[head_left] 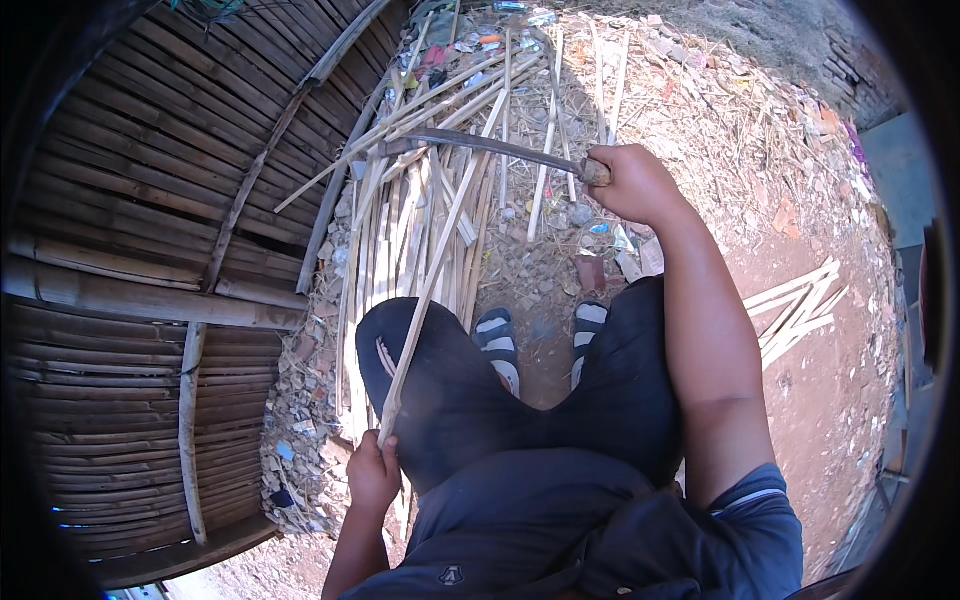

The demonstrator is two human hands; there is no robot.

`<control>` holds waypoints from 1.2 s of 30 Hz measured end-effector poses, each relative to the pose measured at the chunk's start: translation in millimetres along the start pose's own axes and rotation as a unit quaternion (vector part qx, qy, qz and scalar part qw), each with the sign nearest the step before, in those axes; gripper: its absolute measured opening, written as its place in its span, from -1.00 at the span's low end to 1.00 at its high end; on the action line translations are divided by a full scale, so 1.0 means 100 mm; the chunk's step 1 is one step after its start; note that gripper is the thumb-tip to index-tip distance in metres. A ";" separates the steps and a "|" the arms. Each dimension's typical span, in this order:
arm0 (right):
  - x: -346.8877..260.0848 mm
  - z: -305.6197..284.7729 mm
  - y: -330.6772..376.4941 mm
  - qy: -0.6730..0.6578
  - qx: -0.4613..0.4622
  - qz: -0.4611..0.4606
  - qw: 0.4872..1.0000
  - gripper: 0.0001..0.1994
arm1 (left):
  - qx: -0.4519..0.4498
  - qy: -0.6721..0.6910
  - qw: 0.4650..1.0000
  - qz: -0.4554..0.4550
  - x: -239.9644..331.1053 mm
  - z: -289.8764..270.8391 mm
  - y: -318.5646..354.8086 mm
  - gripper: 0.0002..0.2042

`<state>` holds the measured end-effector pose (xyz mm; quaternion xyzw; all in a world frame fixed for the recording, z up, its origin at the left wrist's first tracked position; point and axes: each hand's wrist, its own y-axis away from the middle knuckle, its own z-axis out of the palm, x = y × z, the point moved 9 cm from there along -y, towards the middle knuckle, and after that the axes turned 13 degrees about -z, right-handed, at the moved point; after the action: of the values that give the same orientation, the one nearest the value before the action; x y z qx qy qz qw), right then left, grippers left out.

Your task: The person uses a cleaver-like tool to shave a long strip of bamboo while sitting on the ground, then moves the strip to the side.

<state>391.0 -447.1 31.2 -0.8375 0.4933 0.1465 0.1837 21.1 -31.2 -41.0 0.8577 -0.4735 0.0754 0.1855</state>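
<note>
Dark shirt (520, 490) bears a pale emblem (452, 576); right grip (632, 183) holds a knife (500, 148).

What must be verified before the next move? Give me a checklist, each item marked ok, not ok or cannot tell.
1. Right hand closed on the handle of the long knife: ok.
2. Left hand gripping the near end of the wooden strip: ok.
3. Left hand apart from the blade: ok, the blade crosses near the strip's far end.
4. Left thigh out from under the strip: not ok, the strip passes over it.
5. Blade touching the strip: cannot tell.
</note>
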 end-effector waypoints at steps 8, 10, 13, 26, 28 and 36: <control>-0.84 0.35 0.12 -0.004 -0.144 -0.185 0.972 -0.70 | 0.044 0.009 0.999 0.019 -0.15 0.11 -0.03 -0.67; -0.67 0.36 0.09 -0.039 -0.116 -0.166 0.978 -0.71 | 0.050 0.034 0.998 0.024 -0.18 0.07 -0.01 -0.66; -0.15 0.07 -0.02 -0.031 -0.026 -0.046 0.998 -0.70 | 0.017 0.090 0.995 0.039 -0.03 -0.06 -0.01 -0.64; -0.98 0.14 0.14 -0.041 0.002 -0.247 0.968 -0.76 | -0.124 0.239 0.962 0.050 1.13 -0.09 -0.61 -0.63; -0.60 0.15 0.04 -0.048 0.006 -0.161 0.986 -0.75 | -0.126 0.240 0.961 0.047 1.12 -0.04 -0.62 -0.63; -1.12 0.35 0.16 -0.019 -0.039 -0.233 0.972 -0.79 | -0.115 0.244 0.962 0.030 1.17 -0.04 -0.67 -0.63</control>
<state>321.5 -351.8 45.5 -0.9329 0.2754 0.1349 0.1888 140.4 -89.3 -18.3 0.7714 -0.4449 0.2333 0.3905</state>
